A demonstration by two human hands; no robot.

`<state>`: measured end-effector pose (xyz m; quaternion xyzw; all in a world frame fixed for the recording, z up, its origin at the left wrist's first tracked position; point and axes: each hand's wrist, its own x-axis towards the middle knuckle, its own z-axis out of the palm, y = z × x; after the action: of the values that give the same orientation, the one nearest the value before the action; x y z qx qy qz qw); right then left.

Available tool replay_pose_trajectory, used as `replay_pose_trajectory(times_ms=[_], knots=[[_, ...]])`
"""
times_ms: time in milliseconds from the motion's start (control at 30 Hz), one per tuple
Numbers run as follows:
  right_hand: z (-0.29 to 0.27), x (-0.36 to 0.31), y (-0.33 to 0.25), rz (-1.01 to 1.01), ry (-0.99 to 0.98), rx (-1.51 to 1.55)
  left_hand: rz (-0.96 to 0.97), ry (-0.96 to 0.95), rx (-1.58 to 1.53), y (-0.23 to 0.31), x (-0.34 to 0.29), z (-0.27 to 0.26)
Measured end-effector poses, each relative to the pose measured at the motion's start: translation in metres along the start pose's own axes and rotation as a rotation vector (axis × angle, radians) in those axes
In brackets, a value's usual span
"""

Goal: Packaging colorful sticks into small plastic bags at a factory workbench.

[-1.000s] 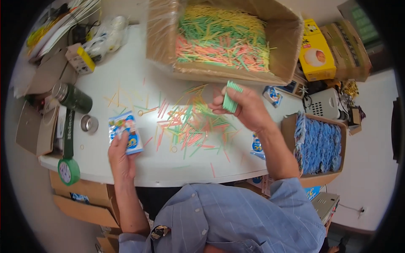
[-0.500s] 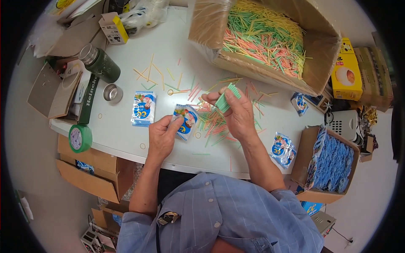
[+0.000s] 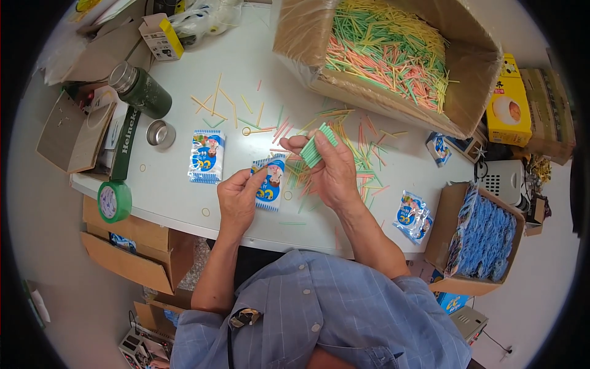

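Between the thumb and fingers of my left hand (image 3: 238, 200) is a small blue and white printed packet (image 3: 268, 189). My right hand (image 3: 335, 172) grips a bundle of green sticks (image 3: 319, 145), lined up side by side, just to the right of the packet and apart from it. Under and around my right hand lie loose pink, green and yellow sticks (image 3: 369, 154) on the white table (image 3: 203, 92). To the left of my left hand a flat blue and white packet (image 3: 207, 157) rests on the table. Whether the held packet's top is unsealed I cannot tell.
A large cardboard box (image 3: 470, 80) of coloured sticks stands at the far right. Nearer, a carton (image 3: 442, 230) holds many blue packets, with loose packets (image 3: 413, 216) beside it. At left are a green flask (image 3: 147, 95), a metal cup (image 3: 161, 133) and green tape (image 3: 115, 202).
My right hand has moved a little left and nearer with the green sticks, toward the packet. The packet in my left hand has turned slightly more upright.
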<state>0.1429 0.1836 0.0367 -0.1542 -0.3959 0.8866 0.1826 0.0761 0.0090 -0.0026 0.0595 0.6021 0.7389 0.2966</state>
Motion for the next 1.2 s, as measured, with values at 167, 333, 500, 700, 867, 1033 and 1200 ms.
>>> replay_pose_trajectory(times_ms=[167, 333, 500, 700, 867, 1033, 1200], knots=[[0.002, 0.002, -0.003, -0.028, 0.007, 0.064, 0.033, -0.084, 0.146, 0.005, -0.008, 0.004], [0.014, 0.006, 0.001, -0.128, -0.066, 0.062, 0.035, -0.212, 0.146, 0.007, -0.01, 0.006], [0.016, 0.002, 0.005, -0.06, -0.078, 0.043, 0.0, -0.242, 0.116, 0.011, -0.01, 0.008], [0.014, -0.005, 0.01, -0.04, -0.088, -0.043, -0.002, -0.24, 0.111, 0.007, -0.009, 0.008], [0.006, -0.008, 0.017, -0.019, -0.099, -0.097, 0.022, -0.218, 0.086, 0.01, -0.01, 0.01], [0.0, -0.008, 0.019, 0.002, -0.117, -0.23, 0.011, -0.181, 0.079, 0.006, -0.01, 0.01], [-0.003, -0.01, 0.021, 0.002, -0.126, -0.201, 0.029, -0.176, 0.103, 0.007, -0.01, 0.011]])
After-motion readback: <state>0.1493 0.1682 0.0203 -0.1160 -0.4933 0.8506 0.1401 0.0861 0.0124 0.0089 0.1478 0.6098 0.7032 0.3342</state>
